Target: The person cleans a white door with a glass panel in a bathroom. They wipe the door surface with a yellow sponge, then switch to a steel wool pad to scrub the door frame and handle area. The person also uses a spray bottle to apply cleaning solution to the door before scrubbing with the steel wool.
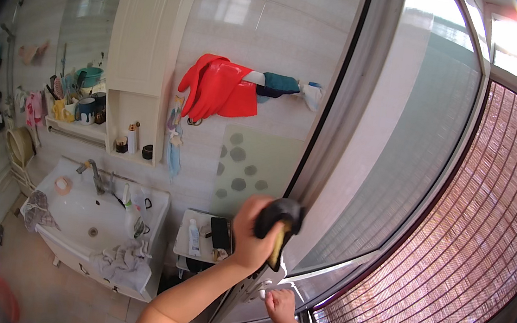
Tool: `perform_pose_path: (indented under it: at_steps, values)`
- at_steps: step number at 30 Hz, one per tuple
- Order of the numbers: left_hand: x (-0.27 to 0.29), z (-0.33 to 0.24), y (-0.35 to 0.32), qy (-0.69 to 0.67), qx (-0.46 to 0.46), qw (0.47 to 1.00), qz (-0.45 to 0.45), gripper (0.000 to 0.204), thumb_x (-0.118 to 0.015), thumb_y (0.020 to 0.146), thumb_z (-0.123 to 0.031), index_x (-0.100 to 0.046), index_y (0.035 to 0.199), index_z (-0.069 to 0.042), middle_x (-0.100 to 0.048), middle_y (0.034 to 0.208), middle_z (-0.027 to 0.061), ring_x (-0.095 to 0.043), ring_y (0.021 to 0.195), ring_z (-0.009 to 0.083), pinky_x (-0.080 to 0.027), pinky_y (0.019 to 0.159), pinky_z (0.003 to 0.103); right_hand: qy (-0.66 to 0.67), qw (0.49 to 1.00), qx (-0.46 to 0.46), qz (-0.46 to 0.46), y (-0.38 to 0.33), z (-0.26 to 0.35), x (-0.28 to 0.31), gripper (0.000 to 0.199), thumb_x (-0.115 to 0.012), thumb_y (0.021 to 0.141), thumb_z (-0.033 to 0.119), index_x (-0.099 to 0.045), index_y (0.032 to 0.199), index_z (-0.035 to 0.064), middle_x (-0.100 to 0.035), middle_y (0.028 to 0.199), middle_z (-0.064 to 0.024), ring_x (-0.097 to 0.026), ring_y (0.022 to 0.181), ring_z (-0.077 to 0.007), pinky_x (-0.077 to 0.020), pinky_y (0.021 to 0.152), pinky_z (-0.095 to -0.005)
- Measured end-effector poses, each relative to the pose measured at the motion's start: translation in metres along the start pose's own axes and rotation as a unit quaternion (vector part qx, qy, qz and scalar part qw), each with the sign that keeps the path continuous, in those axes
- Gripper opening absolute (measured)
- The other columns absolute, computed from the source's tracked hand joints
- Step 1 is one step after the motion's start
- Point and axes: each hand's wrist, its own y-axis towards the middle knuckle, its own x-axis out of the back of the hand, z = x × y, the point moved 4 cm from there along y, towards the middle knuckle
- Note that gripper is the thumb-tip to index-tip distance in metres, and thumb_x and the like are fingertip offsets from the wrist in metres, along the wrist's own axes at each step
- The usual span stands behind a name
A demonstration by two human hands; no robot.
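Note:
My left hand (pixel 250 231) is raised in front of the door edge, its fingers wrapped round a rounded black thing with a yellow side (pixel 282 218). It is slightly smeared, and I cannot make out its exact kind. Lower and to the right, my right hand (pixel 281 306) closes at the white door handle (pixel 264 288). The door (pixel 370 136) has a white frame and a frosted glass panel and stands at an angle before me.
At the left is a white washbasin (pixel 75 204) with a grey cloth (pixel 123 261) over its rim. A small shelf stand (pixel 188 246) holds a tube and a dark flat item. Red rubber gloves (pixel 219 90) hang on the wall. A woven blind (pixel 454 235) covers the right side.

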Motion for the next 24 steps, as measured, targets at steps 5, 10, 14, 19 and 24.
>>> perform_pose_path:
  at_steps: [5, 10, 14, 19, 24]
  values:
    - [-0.017, 0.001, -0.016, 0.039, -0.086, 0.995, 0.035, 0.031, -0.065, 0.07, 0.007, -0.059, 0.099, -0.002, -0.06, 0.094, 0.0157, -0.059, 0.084, 0.0358, -0.048, 0.076, 0.039, -0.01, 1.0, -0.006, -0.006, -0.005, -0.001, 0.002, 0.023, -0.057, 0.083, 0.018, -0.056, 0.062, 0.0094, -0.056, 0.06, -0.0072, -0.053, 0.06, -0.0291, -0.0397, 0.066, -0.0408]
    - [0.006, 0.015, -0.069, 0.198, -0.116, 0.97, 0.082, 0.029, -0.068, 0.071, -0.014, -0.061, 0.098, -0.007, -0.059, 0.1, 0.0117, -0.056, 0.086, 0.0351, -0.044, 0.076, 0.043, -0.005, 1.0, -0.016, -0.017, -0.004, 0.004, 0.001, 0.025, -0.056, 0.084, 0.019, -0.057, 0.061, 0.0095, -0.058, 0.062, -0.0073, -0.053, 0.061, -0.0293, -0.0402, 0.068, -0.0411]
    - [-0.007, 0.002, -0.015, 0.221, -0.156, 0.959, 0.088, 0.037, -0.065, 0.071, -0.012, -0.059, 0.106, -0.008, -0.056, 0.106, 0.0122, -0.052, 0.095, 0.0348, -0.038, 0.081, 0.045, 0.002, 0.999, -0.016, -0.035, 0.005, 0.008, 0.0, 0.026, -0.056, 0.085, 0.019, -0.057, 0.061, 0.0096, -0.057, 0.062, -0.008, -0.053, 0.061, -0.0298, -0.0404, 0.068, -0.0415]
    - [-0.047, -0.032, 0.079, 0.188, -0.245, 0.951, 0.013, 0.043, -0.063, 0.064, 0.0, -0.055, 0.106, -0.008, -0.054, 0.105, 0.0117, -0.05, 0.093, 0.0351, -0.038, 0.078, 0.045, 0.013, 0.999, -0.036, -0.008, 0.007, 0.003, -0.005, 0.029, -0.053, 0.086, 0.016, -0.052, 0.059, 0.0073, -0.055, 0.062, -0.0118, -0.053, 0.065, -0.0335, -0.0402, 0.068, -0.044]
    - [-0.036, 0.0, 0.0, 0.249, -0.229, 0.937, 0.091, 0.042, -0.061, 0.065, -0.001, -0.055, 0.106, -0.008, -0.055, 0.108, 0.0112, -0.052, 0.089, 0.0328, -0.04, 0.075, 0.042, 0.03, 0.998, -0.048, 0.012, -0.001, -0.003, -0.001, 0.033, -0.051, 0.09, 0.019, -0.054, 0.06, 0.0075, -0.056, 0.063, -0.0115, -0.052, 0.065, -0.033, -0.0391, 0.071, -0.0436]
